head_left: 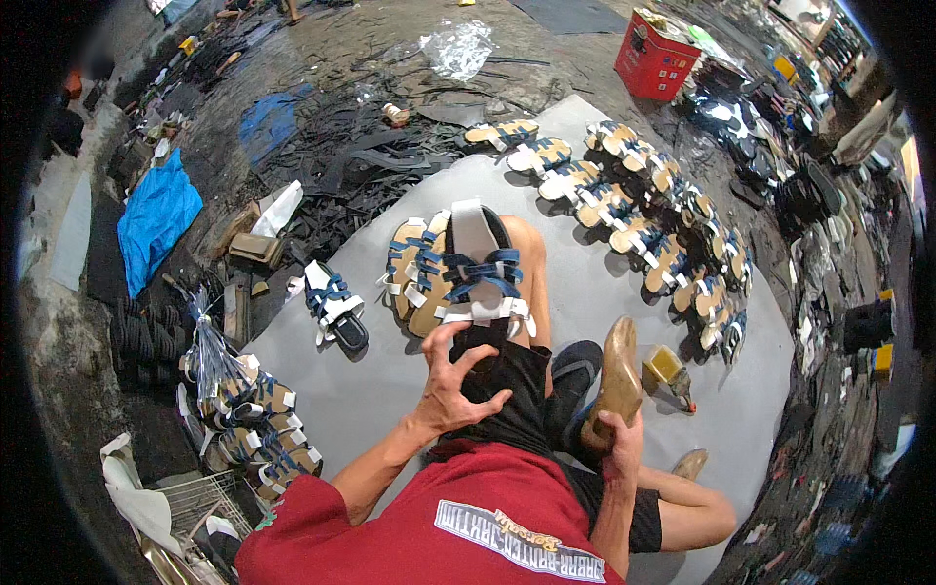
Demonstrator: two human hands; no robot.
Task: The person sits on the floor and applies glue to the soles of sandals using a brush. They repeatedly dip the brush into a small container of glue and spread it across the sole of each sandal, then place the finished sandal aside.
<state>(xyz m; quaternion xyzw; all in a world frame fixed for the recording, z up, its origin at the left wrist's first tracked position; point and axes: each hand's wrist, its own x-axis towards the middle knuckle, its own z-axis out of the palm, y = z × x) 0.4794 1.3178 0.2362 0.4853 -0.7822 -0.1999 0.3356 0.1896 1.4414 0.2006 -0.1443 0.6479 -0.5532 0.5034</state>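
In my right hand is a tan shoe last, gripped at its lower end with the toe pointing up and away. My left hand is empty, its thumb and fingers spread apart above my black shorts. Just beyond its fingertips, a sandal with crossed dark blue straps and white pieces rests on my raised leg. Several tan-soled sandals lie left of that leg. Farther left sits a single sandal with a black sole. A dark shoe-shaped piece lies beside the last.
Rows of sandals cover the grey sheet's far right. Right of the last stands a yellow container; another last lies by my folded leg. Bundled sandals and a wire basket are at left. A red bin stands beyond.
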